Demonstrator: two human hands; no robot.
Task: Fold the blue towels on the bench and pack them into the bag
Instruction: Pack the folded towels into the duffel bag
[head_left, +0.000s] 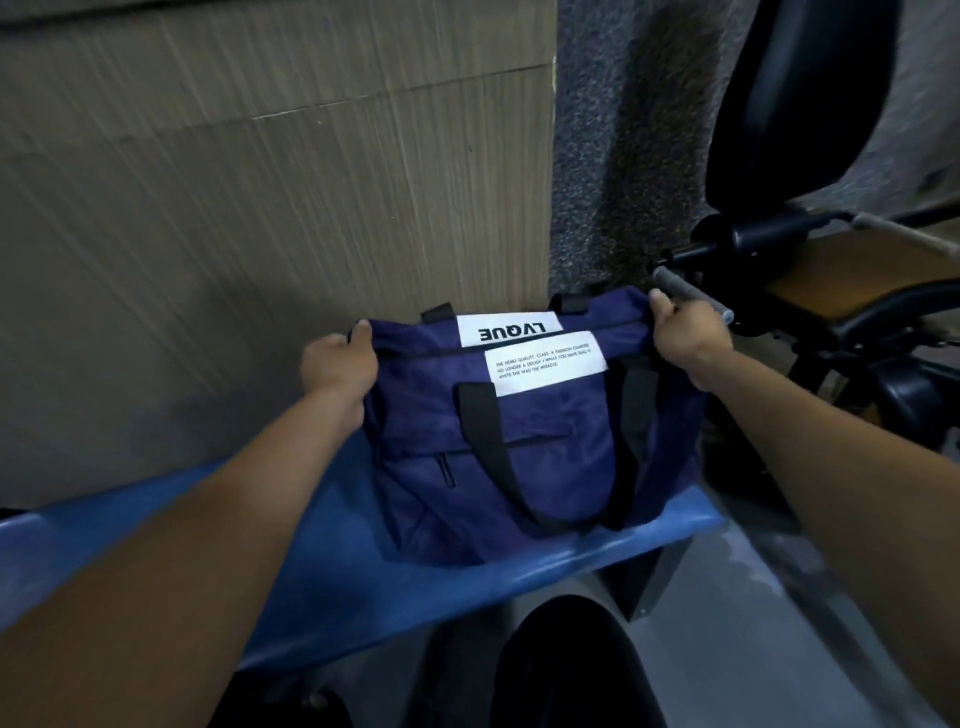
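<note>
A dark blue fabric bag (519, 441) with black straps and white printed labels lies on the blue bench (332, 571), its top edge toward the wall. My left hand (340, 366) grips the bag's top left corner. My right hand (685, 338) grips its top right corner. The zip along the top looks shut. No blue towels show anywhere in view.
A brown panelled wall (260, 182) stands right behind the bench. Black gym equipment (789, 130) with a padded seat and a grey handle (691, 296) sits close on the right, near my right hand. Grey floor (753, 623) lies below the bench's right end.
</note>
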